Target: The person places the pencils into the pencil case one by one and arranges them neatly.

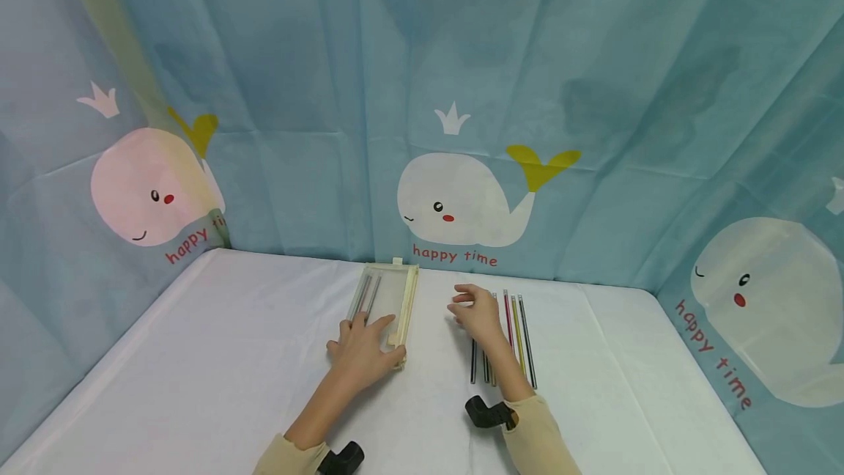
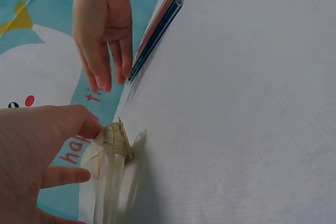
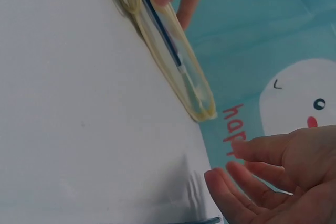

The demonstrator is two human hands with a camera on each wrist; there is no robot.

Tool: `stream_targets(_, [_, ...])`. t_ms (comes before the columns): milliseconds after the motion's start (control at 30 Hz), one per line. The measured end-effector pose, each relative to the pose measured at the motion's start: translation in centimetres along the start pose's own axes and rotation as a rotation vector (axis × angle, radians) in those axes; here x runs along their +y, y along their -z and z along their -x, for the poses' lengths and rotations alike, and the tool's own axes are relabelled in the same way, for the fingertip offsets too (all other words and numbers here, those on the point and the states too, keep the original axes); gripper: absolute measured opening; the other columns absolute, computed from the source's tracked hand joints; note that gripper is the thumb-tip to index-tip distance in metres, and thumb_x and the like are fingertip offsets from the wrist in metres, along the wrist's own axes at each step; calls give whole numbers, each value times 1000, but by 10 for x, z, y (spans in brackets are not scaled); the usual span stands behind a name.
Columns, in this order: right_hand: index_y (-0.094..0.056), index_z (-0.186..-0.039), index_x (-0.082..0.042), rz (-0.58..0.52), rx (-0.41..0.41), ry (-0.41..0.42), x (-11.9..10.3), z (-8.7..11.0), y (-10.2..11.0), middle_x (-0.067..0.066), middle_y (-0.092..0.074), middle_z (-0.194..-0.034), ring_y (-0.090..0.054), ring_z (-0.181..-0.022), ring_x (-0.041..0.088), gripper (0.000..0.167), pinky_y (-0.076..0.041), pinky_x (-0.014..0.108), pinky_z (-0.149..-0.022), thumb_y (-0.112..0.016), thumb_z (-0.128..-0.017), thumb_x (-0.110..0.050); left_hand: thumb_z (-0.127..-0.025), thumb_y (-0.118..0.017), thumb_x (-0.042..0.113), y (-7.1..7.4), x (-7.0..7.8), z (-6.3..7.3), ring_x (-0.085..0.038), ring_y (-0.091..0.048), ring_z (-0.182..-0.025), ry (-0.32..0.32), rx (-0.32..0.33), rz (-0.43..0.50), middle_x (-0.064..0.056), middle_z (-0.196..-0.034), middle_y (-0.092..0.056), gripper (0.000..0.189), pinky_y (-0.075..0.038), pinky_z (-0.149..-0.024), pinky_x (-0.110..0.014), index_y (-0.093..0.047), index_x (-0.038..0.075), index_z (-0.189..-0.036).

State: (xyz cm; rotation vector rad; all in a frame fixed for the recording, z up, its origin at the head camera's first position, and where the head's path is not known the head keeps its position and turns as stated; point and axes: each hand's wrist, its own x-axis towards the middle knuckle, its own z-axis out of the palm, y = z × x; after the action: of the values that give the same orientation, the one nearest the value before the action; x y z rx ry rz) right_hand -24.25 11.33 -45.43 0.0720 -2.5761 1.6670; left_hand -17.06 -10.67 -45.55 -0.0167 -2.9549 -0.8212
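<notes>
A translucent pencil case [image 1: 394,286] with a cream zipped edge lies on the white table. Inside it, dark pencils [image 1: 374,297] show through the mesh. My left hand [image 1: 361,358] rests on the case's near half with fingers spread; its thumb lies by the zipped edge, as the left wrist view shows. To the right, my right hand [image 1: 480,316] is raised over a row of pencils [image 1: 519,343], its fingers loosely bent with nothing between them. That hand and forearm hide part of the row. A blue pencil [image 3: 163,35] is visible within the case in the right wrist view.
A white cloth [image 1: 217,358] covers the table. Behind it hangs a blue curtain [image 1: 297,189] printed with whales, meeting the table's back edge close to the case. Black wrist mounts [image 1: 486,412] sit at both sleeves.
</notes>
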Motion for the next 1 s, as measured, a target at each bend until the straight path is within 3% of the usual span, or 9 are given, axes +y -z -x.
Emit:
stream_targets(300, [-66, -132, 10, 69, 65, -18, 4, 4, 8, 23, -72, -110, -71, -86, 27, 41, -59, 32, -68, -73, -92, 2, -85, -74, 36, 2, -1, -1, -55, -45, -125, 6, -16, 34, -33, -147, -51, 57, -38, -80, -74, -71, 15, -138])
stream_targets(600, [-67, -131, 9, 118, 133, -57, 5, 7, 12, 24, -72, -112, -71, -100, 37, 42, -60, 42, -81, -75, -90, 4, -85, -74, 38, 1, -2, -1, -54, -45, -124, 1, -8, 37, -32, -146, -51, 56, -38, -80, -73, -73, 16, -136])
stream_targets(1000, [-64, -133, 11, 131, 129, -95, 0, 9, 13, 26, -70, -115, -68, -100, 36, 44, -60, 41, -78, -73, -91, 7, -86, -74, 39, 0, -4, -2, -54, -44, -125, 1, -11, 32, -31, -147, -50, 56, -37, -82, -74, -72, 17, -137])
